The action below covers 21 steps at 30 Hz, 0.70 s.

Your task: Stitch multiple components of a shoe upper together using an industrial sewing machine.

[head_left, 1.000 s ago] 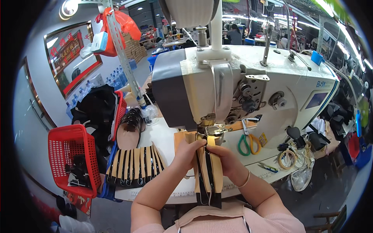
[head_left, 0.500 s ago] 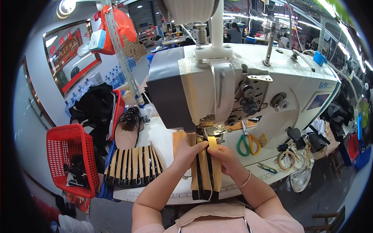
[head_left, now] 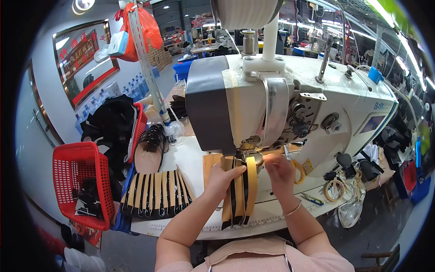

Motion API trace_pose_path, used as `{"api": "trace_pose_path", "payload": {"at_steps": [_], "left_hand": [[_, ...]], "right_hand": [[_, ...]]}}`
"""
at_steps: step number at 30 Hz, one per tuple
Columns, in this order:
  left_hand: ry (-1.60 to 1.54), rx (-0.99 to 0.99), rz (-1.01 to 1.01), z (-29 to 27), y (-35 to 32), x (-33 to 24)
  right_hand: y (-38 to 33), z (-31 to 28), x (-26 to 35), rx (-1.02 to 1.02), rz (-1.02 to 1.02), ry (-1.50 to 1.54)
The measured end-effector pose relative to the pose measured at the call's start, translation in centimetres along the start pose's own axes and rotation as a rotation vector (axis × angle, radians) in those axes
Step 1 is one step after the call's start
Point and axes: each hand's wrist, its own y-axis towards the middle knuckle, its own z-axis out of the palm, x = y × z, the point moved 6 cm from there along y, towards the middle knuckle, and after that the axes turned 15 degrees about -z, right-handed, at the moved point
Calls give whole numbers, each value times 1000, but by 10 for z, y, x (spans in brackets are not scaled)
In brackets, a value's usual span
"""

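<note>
My left hand (head_left: 223, 180) grips a set of tan and black strips (head_left: 239, 199) beneath the needle area of a white sewing machine (head_left: 253, 109). Its thumb presses on top of them, and their lower ends hang past the table's front edge. A yellow-tan strip (head_left: 250, 186) runs along their right side. My right hand (head_left: 279, 171) is raised to the right of the strips, apart from them, with fingers curled together; what they hold, if anything, is hidden. Behind it lies a pair of scissors (head_left: 298, 171); the orange handle shows and the green one is covered.
A row of tan and black strips (head_left: 156, 192) lies on the left of the table, by a dark shoe with a tan insole (head_left: 148, 154). A red basket (head_left: 106, 181) stands further left. Right of the machine are snips (head_left: 312, 199) and tape rolls (head_left: 334, 189).
My right hand has let go of the strips and moved right, over the scissors' green handle. The yellow-tan strip now hangs down long beside the others. My left hand stays on the strips.
</note>
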Motion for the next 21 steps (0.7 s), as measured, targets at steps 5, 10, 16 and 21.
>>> {"api": "trace_pose_path", "payload": {"at_steps": [5, 10, 16, 21], "left_hand": [[6, -8, -19, -1, -3, -2], [-40, 29, 40, 3, -3, -5], [-28, 19, 33, 3, -1, -7], [86, -45, 76, -2, 2, -5]], "right_hand": [[9, 18, 38, 219, -418, -530], [5, 28, 39, 312, -582, -729], [10, 30, 41, 339, -586, -764], [10, 30, 42, 339, -605, -746]]}}
